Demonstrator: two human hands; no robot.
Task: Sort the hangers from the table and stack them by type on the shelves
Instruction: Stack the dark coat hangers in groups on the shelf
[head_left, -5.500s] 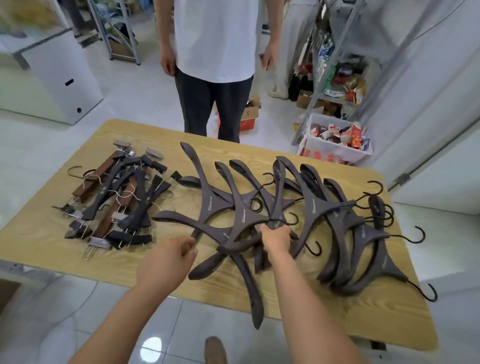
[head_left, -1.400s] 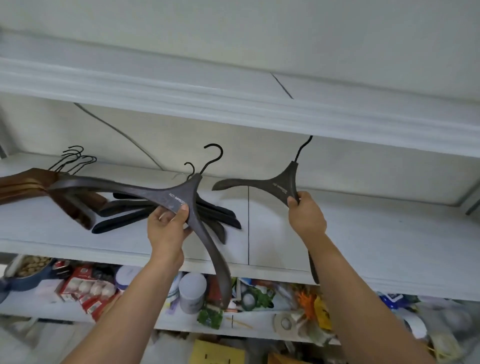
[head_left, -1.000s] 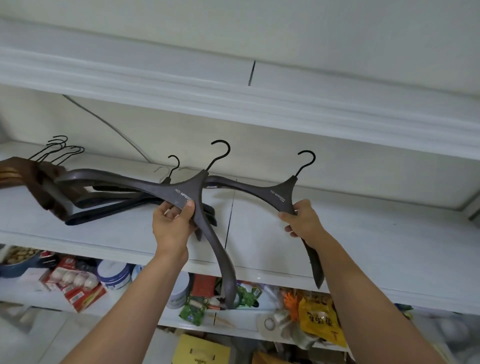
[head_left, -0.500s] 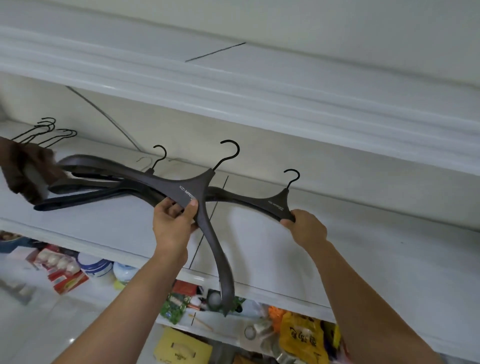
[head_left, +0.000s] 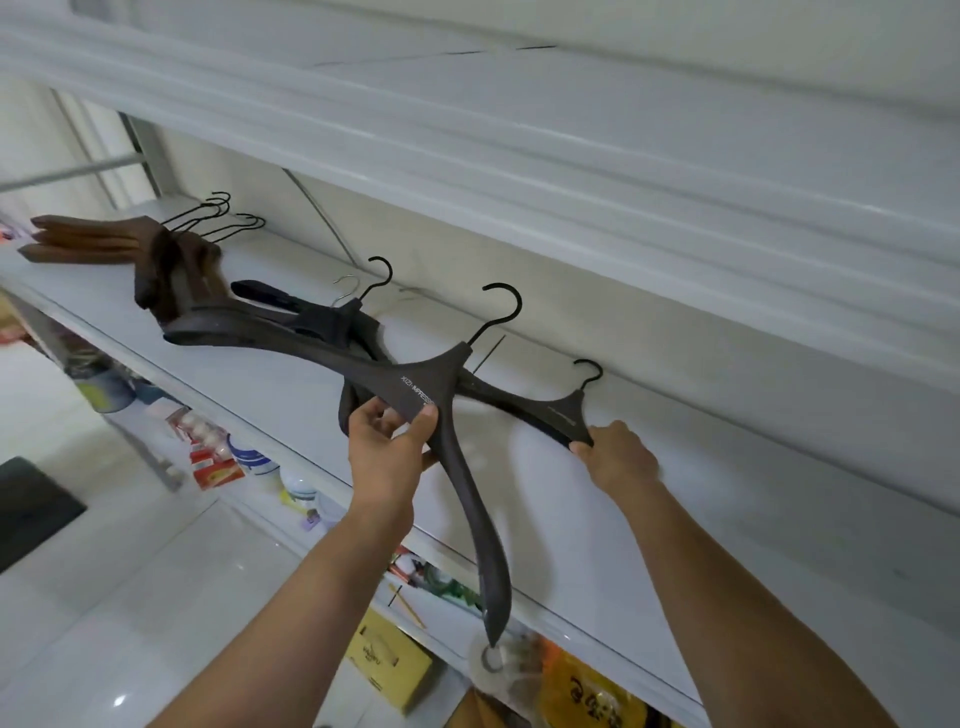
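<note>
Overhead, left hand (head_left: 385, 453) grips near hanger (head_left: 434, 382) — right hand (head_left: 621, 460), far hanger (head_left: 563, 415).

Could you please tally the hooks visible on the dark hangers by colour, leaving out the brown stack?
Black hooks: 3, one on the shelf pile, one on the front hanger in the left hand, one on the rear hanger in the right hand.
Silver hooks: 1, in the shelf pile.
Total: 4

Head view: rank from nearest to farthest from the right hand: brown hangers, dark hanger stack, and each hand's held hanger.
1. Right-hand hanger, held by the right hand itself.
2. Left-hand hanger, just to the left, gripped by the left hand.
3. Dark hanger stack, farther left on the shelf.
4. Brown hangers, at the shelf's far left end.
</note>
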